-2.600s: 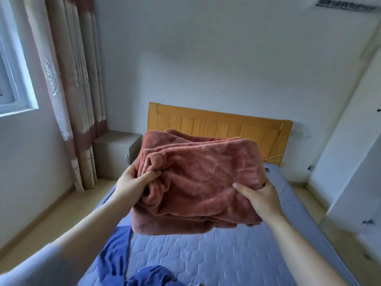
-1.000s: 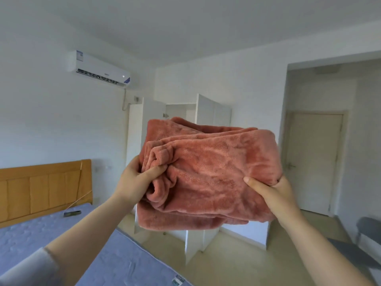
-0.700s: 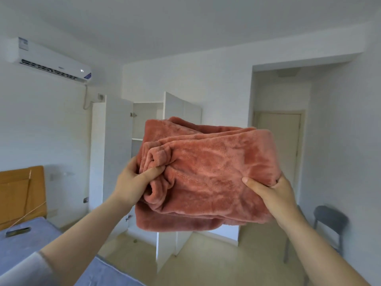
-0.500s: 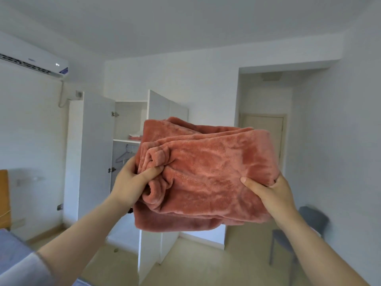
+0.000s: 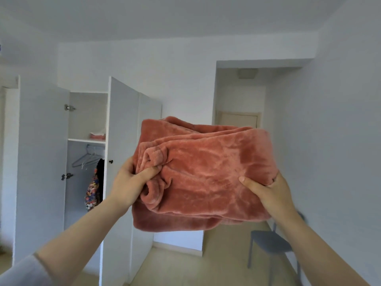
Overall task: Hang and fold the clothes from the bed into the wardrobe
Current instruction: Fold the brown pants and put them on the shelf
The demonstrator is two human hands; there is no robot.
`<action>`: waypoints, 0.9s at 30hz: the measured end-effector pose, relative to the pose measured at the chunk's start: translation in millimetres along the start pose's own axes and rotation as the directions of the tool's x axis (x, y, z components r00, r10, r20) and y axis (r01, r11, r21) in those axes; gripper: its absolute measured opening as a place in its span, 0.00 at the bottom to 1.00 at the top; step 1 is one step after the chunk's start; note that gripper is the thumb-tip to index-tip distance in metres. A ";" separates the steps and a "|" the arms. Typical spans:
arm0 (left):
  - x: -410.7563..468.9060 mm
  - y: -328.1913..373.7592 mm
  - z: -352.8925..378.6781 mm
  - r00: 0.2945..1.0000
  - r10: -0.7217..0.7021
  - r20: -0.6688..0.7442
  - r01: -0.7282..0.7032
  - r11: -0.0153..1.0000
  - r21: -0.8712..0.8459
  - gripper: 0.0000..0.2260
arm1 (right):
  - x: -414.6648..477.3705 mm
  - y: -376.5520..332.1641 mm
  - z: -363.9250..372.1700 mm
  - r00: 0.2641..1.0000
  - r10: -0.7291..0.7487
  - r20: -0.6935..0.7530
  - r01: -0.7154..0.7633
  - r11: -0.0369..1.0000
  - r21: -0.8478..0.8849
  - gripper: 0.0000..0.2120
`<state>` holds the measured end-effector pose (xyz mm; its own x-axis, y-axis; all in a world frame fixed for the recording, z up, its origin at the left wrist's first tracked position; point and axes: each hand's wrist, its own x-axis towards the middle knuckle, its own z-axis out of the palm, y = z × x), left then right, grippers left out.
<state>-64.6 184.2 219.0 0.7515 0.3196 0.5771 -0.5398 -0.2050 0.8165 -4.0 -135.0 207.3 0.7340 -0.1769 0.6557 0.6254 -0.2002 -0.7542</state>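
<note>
A thick, plush fleece garment (image 5: pixel 204 176), rust-pink and folded into a soft bulging bundle, hangs in the air between both hands. The left hand (image 5: pixel 132 182) grips its left edge, thumb pressed over a rolled fold and fingers hidden behind. The right hand (image 5: pixel 272 190) grips the lower right corner, thumb lying across the front. Both forearms reach forward and up. Beyond the left hand stands the white wardrobe (image 5: pixel 121 141), doors open, with wire hangers (image 5: pixel 86 159) inside.
</note>
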 end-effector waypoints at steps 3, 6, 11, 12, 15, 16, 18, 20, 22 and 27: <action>23.9 -19.6 29.0 1.000 0.008 -0.011 -0.008 1.000 0.014 0.31 | 34.0 30.6 -4.8 1.000 -0.018 -0.007 0.018 1.000 -0.003 0.26; 43.6 -38.9 60.1 0.999 0.010 -0.036 -0.009 1.000 0.012 0.31 | 70.4 63.5 -9.4 0.999 -0.031 0.008 0.031 0.999 0.021 0.28; 84.3 -59.7 105.7 0.996 0.012 -0.091 -0.008 0.999 0.042 0.32 | 137.9 113.9 -6.1 0.998 -0.038 0.053 0.034 0.997 0.075 0.29; 92.5 -64.2 113.3 0.995 0.019 -0.099 -0.015 0.999 0.050 0.32 | 150.5 123.2 -3.9 0.997 -0.038 0.062 0.033 0.996 0.083 0.29; 116.6 -81.5 130.8 0.992 0.016 -0.123 -0.009 0.998 0.062 0.33 | 184.0 149.9 6.5 0.995 -0.036 0.092 0.026 0.993 0.113 0.32; 124.9 -87.9 134.8 0.991 0.012 -0.130 -0.004 0.998 0.060 0.33 | 193.4 158.1 10.9 0.995 -0.034 0.098 0.022 0.993 0.117 0.33; 142.7 -101.8 140.3 0.990 0.010 -0.138 -0.001 0.998 0.061 0.34 | 212.3 175.0 22.9 0.993 -0.023 0.117 0.007 0.992 0.128 0.34; 160.9 -117.3 143.4 0.990 0.015 -0.141 -0.005 0.997 0.071 0.35 | 231.3 192.5 38.0 0.990 -0.020 0.142 0.000 0.991 0.137 0.30; 179.9 -133.4 143.1 0.988 0.022 -0.150 -0.011 0.997 0.072 0.35 | 248.1 207.2 55.8 0.988 -0.026 0.152 0.004 0.989 0.146 0.26; 233.4 -172.9 129.6 0.982 0.032 -0.187 -0.017 0.997 0.081 0.30 | 285.2 238.7 108.5 0.983 -0.033 0.178 0.002 0.985 0.170 0.24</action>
<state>253.2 174.4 215.0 0.6497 0.4807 0.5889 -0.5198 -0.2843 0.8056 383.4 -128.7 210.3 0.7485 0.0043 0.6631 0.6629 -0.0337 -0.7480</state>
